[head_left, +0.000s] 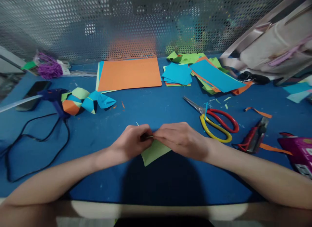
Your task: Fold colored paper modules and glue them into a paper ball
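Observation:
A light green piece of paper (pixel 155 153) is between my hands near the front middle of the table, one corner pointing toward me. My left hand (pixel 134 140) is closed, thumb and fingers pinching a thin edge that looks like part of this paper. From the right, my right hand (pixel 181 138) meets it with fingers pressed together on the paper's upper edge. Parts of the sheet are hidden under both hands. Scissors (pixel 207 114) with one red and one yellow handle lie beyond my right forearm.
Orange sheets (pixel 130 74) lie at the back, with blue squares (pixel 177 74) beside them. Folded paper pieces (pixel 78 100) and a blue glue gun (pixel 55 97) with a looping cord are left. A red utility knife (pixel 254 136) lies right. A perforated metal panel (pixel 131 25) bounds the back.

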A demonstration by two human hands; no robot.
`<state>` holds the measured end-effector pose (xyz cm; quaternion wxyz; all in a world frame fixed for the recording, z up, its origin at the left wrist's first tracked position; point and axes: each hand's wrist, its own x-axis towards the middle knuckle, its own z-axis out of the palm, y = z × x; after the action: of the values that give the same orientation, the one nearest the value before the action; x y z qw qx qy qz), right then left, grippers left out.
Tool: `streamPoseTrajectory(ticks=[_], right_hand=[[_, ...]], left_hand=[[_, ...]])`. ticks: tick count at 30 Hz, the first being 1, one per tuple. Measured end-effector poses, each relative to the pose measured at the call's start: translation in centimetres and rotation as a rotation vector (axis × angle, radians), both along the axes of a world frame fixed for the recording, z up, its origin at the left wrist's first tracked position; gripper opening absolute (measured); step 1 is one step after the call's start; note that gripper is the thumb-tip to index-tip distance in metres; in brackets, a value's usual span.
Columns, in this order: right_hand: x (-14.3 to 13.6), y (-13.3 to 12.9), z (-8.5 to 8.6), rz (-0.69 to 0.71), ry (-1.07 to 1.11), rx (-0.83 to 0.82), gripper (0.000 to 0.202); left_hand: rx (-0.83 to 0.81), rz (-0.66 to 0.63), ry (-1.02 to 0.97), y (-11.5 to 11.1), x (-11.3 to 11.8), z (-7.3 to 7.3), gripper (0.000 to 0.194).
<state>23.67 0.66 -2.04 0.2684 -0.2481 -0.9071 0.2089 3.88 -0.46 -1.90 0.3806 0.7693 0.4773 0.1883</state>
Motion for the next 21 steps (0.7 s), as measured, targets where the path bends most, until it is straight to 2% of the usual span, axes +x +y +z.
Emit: streamPoseTrajectory(ticks=[2,4,7,10,16,19,21], right_hand=[[-0.2,0.1,0.3,-0.119,0.137,-0.074,0.018],[-0.4,0.1,0.6,-0.23,0.219,-0.173,0.021],[-0.9,0.0,0.4,-0.273,0.228,-0.318,0.028],[-1.4,-0.2,-0.3,-0.257,0.217,-0.373,0.024],[-1.9,-0.6,-2.0,-0.284,0.174,-0.274,0.009],[-1.9,-0.5,-2.2,-0.265,0.183,-0.259,0.013],[-1.9,-0.4,-2.0,-0.27,0.203,-0.317,0.018]], left_hand=[[0.011,0.096,-0.062,0.1,0.1,-0.2,0.011],[-0.023,0.241,-0.124,0.4,0.1,-0.3,0.016],[-0.101,0.406,-0.211,1.0,0.3,-0.2,0.019],[-0.116,0.45,-0.28,1.4,0.3,-0.1,0.02],[-0.108,0.479,-0.267,1.7,0.2,-1.0,0.021],[-0.141,0.498,-0.276,1.8,0.2,-1.4,0.021],[-0.175,0.531,-0.338,1.8,0.4,-1.5,0.022]])
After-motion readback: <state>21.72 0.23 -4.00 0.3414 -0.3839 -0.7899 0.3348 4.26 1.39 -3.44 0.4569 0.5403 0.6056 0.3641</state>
